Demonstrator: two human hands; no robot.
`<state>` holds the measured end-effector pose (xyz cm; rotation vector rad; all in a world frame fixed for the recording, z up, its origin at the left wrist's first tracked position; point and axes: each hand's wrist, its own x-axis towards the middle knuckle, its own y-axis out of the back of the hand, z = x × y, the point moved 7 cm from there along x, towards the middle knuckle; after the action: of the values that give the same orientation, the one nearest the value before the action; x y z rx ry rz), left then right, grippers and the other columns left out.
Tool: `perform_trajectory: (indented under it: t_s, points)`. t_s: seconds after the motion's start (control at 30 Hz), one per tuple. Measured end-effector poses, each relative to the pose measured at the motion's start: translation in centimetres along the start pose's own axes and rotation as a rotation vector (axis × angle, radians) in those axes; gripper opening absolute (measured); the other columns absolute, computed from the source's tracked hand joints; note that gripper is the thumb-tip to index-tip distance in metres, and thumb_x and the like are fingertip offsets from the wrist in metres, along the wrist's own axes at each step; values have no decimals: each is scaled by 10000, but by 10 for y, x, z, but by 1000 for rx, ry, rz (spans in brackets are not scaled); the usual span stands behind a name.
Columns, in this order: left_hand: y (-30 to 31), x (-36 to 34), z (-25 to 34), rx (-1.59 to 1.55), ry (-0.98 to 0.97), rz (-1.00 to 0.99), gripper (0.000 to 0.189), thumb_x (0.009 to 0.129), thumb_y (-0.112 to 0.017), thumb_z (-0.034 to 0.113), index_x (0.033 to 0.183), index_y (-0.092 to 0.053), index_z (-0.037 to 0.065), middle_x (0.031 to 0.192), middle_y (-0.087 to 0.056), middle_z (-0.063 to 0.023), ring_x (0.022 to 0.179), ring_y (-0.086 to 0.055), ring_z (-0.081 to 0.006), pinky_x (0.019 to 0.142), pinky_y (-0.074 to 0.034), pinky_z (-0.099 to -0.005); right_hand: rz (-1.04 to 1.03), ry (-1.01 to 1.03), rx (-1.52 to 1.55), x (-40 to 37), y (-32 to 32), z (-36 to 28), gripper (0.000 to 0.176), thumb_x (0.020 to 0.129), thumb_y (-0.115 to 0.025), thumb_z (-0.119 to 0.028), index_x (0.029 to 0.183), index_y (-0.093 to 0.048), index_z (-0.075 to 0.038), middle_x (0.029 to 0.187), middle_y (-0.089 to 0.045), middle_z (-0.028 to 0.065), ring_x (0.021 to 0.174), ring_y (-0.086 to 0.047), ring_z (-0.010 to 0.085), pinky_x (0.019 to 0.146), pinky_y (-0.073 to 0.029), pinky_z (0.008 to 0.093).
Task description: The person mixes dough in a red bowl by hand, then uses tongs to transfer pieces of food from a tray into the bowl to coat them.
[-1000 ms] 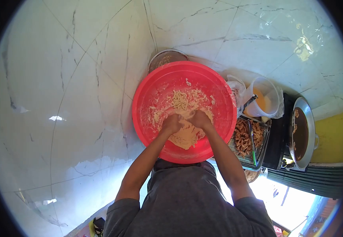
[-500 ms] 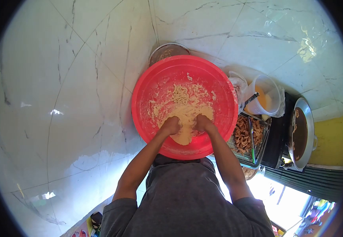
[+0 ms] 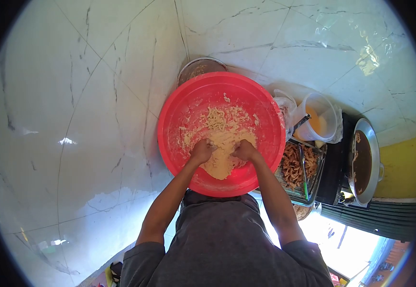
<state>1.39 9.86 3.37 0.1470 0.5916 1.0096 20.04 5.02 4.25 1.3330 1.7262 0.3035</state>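
Note:
A large red basin [image 3: 169, 148] holds a heap of pale flour [image 3: 219, 165], with floury strips [image 3: 217, 118] lying behind it. My left hand [image 3: 202, 151] is at the left side of the heap, its fingers curled in at the flour. Opposite it, my right hand [image 3: 245, 150] is curled at the heap's right side. The fingertips of both hands are partly hidden by flour, and whatever they may hold is too small to make out.
A tray of browned fried strips [image 3: 294, 167] with green-handled tongs [image 3: 305, 184] sits right of the basin. Beyond are a clear container with orange liquid [image 3: 319, 122] and a metal pan of dark oil [image 3: 367, 162]. A bucket [image 3: 198, 67] stands behind the basin.
The view has shifted slightly, so the basin appears a little lower and further left. Both hands have shifted a little at the flour and stay curled.

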Motion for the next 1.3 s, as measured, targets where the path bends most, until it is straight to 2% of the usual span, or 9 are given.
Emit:
perform_trajectory:
  t_s: [0.1, 0.23, 0.33, 0.4, 0.6, 0.8, 1.0, 1.23, 1.3]
  points:
    - [6, -7, 14, -144, 8, 8, 232, 763, -689, 106, 947, -647, -28, 807, -662, -80, 737, -620, -155, 660, -478, -299, 51, -43, 308, 3, 6, 5, 239, 665, -711, -89, 877, -646, 1, 731, -642, 130, 700, -620, 193, 662, -485, 310]
    - [3, 10, -5, -219, -98, 143, 323, 761, -679, 74, 1060, -601, -18, 902, -663, -101, 807, -622, -157, 714, -477, -290, 198, -115, 276, 17, 5, 31, 315, 698, -692, -168, 983, -641, -41, 903, -651, 200, 858, -634, 309, 779, -489, 370]
    - [2, 17, -18, -66, 37, 140, 457, 715, -722, 224, 1105, -576, 35, 999, -653, -164, 949, -623, -301, 808, -469, -389, 332, -126, 113, 9, 11, 19, 287, 757, -622, -162, 1023, -620, -53, 962, -634, 214, 914, -613, 346, 814, -484, 390]
    - [8, 9, -10, -55, 56, 170, 475, 715, -722, 229, 1123, -565, 44, 1014, -649, -162, 969, -615, -308, 826, -461, -399, 291, -30, 60, 15, 2, 12, 268, 788, -580, -158, 1032, -605, -49, 998, -621, 214, 956, -597, 355, 834, -480, 406]
    - [15, 1, 1, 8, 129, 258, 401, 740, -700, 121, 1101, -576, -1, 1007, -645, -127, 929, -616, -229, 815, -466, -334, 374, -22, -248, -1, -3, -38, 193, 776, -621, -149, 916, -593, -19, 868, -622, 201, 869, -606, 357, 750, -479, 427]
    - [12, 15, -24, -137, 103, 295, 461, 736, -713, 210, 1139, -552, 54, 1050, -637, -134, 989, -606, -274, 860, -443, -390, 294, -122, 25, 8, 10, -23, 198, 769, -636, -159, 907, -595, -23, 884, -625, 190, 876, -601, 356, 752, -474, 427]
    - [6, 28, -37, -249, 61, 281, 458, 728, -724, 174, 1133, -556, 42, 1062, -639, -125, 975, -611, -244, 855, -451, -356, 329, 145, -199, 8, -11, -42, 203, 752, -666, -135, 913, -603, -28, 826, -628, 165, 779, -625, 317, 705, -490, 382]
    - [13, 24, -31, -533, 138, 325, 463, 741, -719, 143, 1143, -543, -5, 1088, -626, -116, 999, -597, -224, 832, -459, -275, 317, -33, 864, 24, 19, -21, 212, 714, -706, -37, 891, -601, 14, 783, -637, 69, 727, -598, 167, 669, -478, 311]
    - [10, 27, -33, -602, 178, 416, 468, 757, -705, 173, 1168, -538, 24, 1109, -618, -121, 1018, -593, -245, 880, -439, -341, 384, -195, 1002, 16, 27, -22, 195, 716, -703, -31, 882, -609, 8, 796, -637, 52, 736, -591, 142, 655, -471, 293]
